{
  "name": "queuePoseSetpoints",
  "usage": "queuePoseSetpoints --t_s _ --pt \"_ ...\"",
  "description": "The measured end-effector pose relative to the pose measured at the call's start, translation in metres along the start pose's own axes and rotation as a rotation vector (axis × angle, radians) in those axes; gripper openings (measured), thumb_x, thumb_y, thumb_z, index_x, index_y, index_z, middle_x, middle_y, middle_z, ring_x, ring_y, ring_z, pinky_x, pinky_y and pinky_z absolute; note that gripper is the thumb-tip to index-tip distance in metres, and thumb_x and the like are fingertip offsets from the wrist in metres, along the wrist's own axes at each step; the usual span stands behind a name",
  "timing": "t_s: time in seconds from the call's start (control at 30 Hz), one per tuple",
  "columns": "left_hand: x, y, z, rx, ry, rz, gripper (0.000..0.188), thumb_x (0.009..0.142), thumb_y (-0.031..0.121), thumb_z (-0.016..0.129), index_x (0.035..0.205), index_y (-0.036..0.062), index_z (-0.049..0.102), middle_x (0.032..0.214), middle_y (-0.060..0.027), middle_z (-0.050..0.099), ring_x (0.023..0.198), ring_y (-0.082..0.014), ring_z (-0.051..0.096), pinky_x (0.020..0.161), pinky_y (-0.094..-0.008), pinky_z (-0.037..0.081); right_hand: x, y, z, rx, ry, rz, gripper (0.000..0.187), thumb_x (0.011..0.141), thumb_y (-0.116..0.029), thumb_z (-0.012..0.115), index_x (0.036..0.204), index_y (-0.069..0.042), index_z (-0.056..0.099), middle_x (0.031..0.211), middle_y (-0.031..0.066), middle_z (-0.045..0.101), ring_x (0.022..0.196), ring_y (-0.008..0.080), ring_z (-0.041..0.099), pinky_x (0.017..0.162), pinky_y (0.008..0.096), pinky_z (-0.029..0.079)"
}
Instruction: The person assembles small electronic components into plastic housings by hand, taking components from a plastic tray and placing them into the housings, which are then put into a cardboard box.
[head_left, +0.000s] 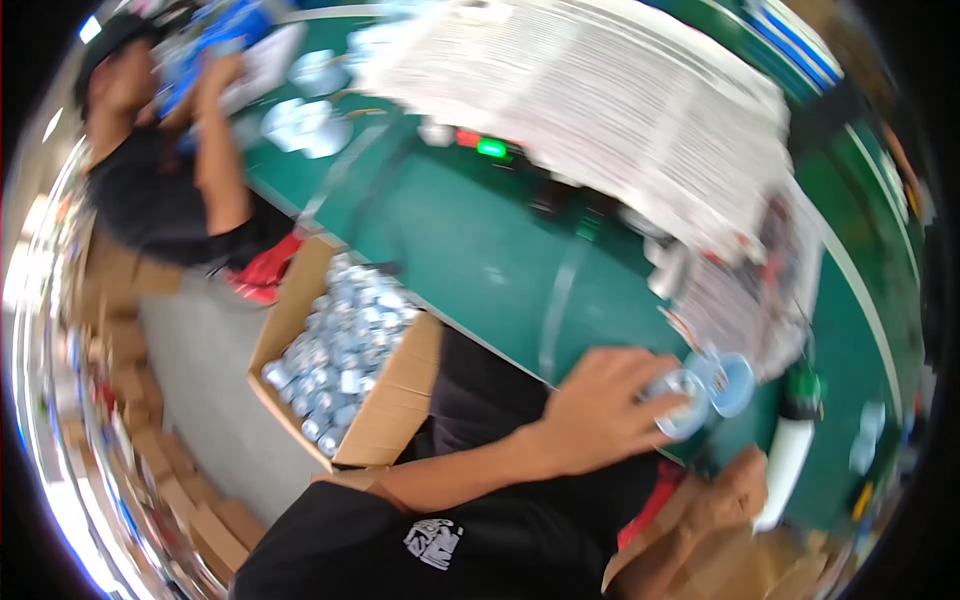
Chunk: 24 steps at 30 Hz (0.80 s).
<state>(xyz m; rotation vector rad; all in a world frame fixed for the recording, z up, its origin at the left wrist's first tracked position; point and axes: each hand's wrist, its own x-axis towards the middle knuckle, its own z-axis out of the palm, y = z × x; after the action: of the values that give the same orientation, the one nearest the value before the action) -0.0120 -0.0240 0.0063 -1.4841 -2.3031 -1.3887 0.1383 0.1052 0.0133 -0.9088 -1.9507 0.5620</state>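
- L hand (605, 412): fingers clamped on round blue pc (682, 408); 2nd pc (735, 385) beside
- R hand (738, 488): nr table (470, 260); can't tell fingers' state
- Carton (403, 400) w/ small pcs (345, 345)

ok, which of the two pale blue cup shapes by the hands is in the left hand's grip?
The left cup: the left hand overlaps its rim. The right cup, just beside it, shows no fingers across it.

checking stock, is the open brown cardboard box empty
No, the open brown cardboard box holds many small pale-blue rounded pieces.
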Motion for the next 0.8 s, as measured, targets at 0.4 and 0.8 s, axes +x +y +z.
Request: queuePoseSetpoints --t_s 0.4,0.8 --pt "0.055 -0.071 -0.223 0.219 0.513 -0.116 0.071 0.073 0.017 0.08 0.135 0.0039 0.048 0.126 -0.0137 0.059 0.112 -0.0244 0.06 0.098 -0.0345 0.045 0.004 0.009 -0.012 -0.283 -0.21 -0.019 0.052 0.101 -0.029 0.037 0.06 -0.003 0.056 0.059 0.0158 0.058 0.054 0.0358 0.054 0.054 0.0446 0.045" --pt "0.182 -0.29 -0.366 0.705 0.516 -0.445 0.072 0.07 0.044 0.081 0.119 -0.0015 0.055 0.1 -0.0221 0.069 0.086 -0.0303 0.07 0.078 -0.0387 0.054 -0.008 0.042 0.014 0.02 -0.037 -0.19 0.048 0.103 -0.014 0.044 0.057 -0.002 0.036 0.052 0.0052 0.035 0.047 0.0161 0.033 0.046 0.0341 0.022"
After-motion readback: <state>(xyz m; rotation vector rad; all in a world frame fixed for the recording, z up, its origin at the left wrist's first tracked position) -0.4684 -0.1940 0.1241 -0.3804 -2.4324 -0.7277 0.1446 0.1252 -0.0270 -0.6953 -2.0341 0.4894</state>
